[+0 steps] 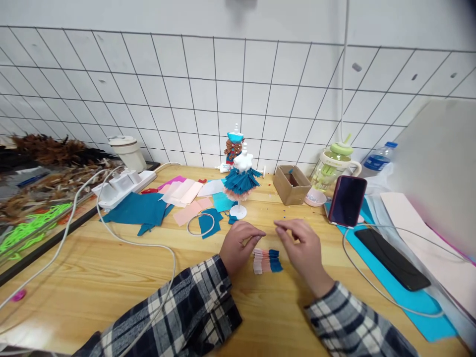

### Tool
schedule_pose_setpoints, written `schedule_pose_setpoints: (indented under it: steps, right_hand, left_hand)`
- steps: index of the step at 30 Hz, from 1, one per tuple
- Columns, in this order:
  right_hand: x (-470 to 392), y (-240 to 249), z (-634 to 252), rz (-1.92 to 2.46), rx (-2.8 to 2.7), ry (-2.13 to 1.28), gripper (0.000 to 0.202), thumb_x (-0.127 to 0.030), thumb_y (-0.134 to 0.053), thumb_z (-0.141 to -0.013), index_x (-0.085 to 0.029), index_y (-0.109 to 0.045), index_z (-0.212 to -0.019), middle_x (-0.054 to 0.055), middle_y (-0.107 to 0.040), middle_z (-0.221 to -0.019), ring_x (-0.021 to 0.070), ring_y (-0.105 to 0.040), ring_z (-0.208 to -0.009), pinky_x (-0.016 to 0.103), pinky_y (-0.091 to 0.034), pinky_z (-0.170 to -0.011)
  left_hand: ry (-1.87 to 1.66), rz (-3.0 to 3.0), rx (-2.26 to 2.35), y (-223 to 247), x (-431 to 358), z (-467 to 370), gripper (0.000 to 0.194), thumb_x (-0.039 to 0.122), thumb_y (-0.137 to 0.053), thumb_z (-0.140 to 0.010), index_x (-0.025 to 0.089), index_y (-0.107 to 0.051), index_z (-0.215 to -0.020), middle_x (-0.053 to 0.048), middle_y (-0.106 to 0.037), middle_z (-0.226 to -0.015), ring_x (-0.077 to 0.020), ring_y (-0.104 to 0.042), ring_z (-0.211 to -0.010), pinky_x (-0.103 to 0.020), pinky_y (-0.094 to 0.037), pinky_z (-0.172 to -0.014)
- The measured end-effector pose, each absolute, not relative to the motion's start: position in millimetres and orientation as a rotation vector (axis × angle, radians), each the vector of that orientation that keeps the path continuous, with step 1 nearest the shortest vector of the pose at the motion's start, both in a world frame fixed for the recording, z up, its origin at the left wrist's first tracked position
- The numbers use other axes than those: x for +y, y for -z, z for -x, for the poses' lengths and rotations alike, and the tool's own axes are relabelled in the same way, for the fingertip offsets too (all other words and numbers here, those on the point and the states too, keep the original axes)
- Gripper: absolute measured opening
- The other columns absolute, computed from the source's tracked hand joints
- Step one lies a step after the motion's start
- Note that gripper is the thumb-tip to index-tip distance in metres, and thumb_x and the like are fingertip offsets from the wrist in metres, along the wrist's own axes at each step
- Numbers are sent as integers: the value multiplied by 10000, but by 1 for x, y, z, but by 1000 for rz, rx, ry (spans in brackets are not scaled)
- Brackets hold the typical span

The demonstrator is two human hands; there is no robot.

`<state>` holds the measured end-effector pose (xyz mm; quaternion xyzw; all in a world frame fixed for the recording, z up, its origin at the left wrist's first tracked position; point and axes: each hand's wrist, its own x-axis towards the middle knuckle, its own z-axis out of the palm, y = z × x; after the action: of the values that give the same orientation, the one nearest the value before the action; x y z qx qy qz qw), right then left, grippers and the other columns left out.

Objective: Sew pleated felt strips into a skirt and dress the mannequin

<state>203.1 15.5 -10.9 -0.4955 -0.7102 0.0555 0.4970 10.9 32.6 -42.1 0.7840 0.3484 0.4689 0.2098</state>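
Note:
A small pleated strip (267,261) in white, peach and dark teal lies on the wooden table between my hands. My left hand (241,244) is at its upper left, thumb and index finger pinched close together; anything between the tips is too small to make out. On the strip's right, my right hand (302,250) has its thumb and index fingertips slightly apart, with nothing visible between them. Beyond the hands a white mini dress form (243,161) wears a ruffled teal and peach skirt (241,181). Behind it stands a second form (234,148) with a turquoise top.
Teal fabric (136,208), pale sheets (183,192) and a power strip (126,188) lie left, with a loose cable. A cardboard box (292,184), pink dish (315,197), propped phone (346,201), green-lidded jug (334,166) and black phone (392,258) are right.

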Motion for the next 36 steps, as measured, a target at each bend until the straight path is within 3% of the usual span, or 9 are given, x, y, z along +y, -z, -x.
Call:
schedule_pose_setpoints:
  steps: [3,12,20,26,31,36]
  right_hand:
    - [-4,24,-192,1158,-1780,-179,110,-308,-643,-874,-254,-727,-918,25,-700,-832,197,-606,-810,352,-456,-753]
    - [-4,22,-189,1161,-1805,-211,25,-243,-670,-858,-242,-683,-837,3,-675,-799,181,-574,-791,324,-435,-727]
    - [-5,27,-187,1160,-1919,-55,58,-205,-547,-912,-197,-562,-857,34,-611,-825,193,-543,-803,338,-426,-736]
    - [-4,28,-188,1159,-1890,-61,63,-188,-527,-916,-205,-559,-864,32,-613,-823,186,-545,-789,328,-430,-721]
    - [-3,29,-190,1164,-1823,-77,74,-188,-528,-919,-203,-590,-882,33,-622,-829,184,-561,-805,323,-450,-736]
    - [-2,30,-192,1163,-1788,-109,103,-198,-535,-924,-209,-637,-908,37,-647,-869,175,-598,-821,316,-486,-750]
  left_hand:
    - [-1301,-2208,958,41,31,-12,187,249,-530,-936,223,-715,-931,-33,-731,-861,-172,-627,-847,-338,-442,-833]
    - [-1332,-2324,927,37,25,-16,166,215,-546,-918,205,-709,-892,-41,-713,-847,-168,-614,-834,-326,-442,-805]
    - [-1289,-2324,1003,41,21,-20,181,215,-542,-924,206,-723,-920,-32,-714,-840,-167,-597,-831,-326,-435,-792]
    - [-1247,-2294,1006,41,18,-22,229,209,-520,-937,235,-710,-1064,-31,-708,-900,-164,-598,-864,-325,-439,-810]
    - [-1173,-2327,946,44,14,-22,351,181,-488,-928,210,-604,-1258,-71,-677,-1118,-200,-578,-1036,-368,-433,-930]
    - [-1164,-2238,948,45,12,-24,385,207,-522,-907,208,-582,-1288,-81,-645,-1193,-220,-558,-1107,-392,-425,-982]
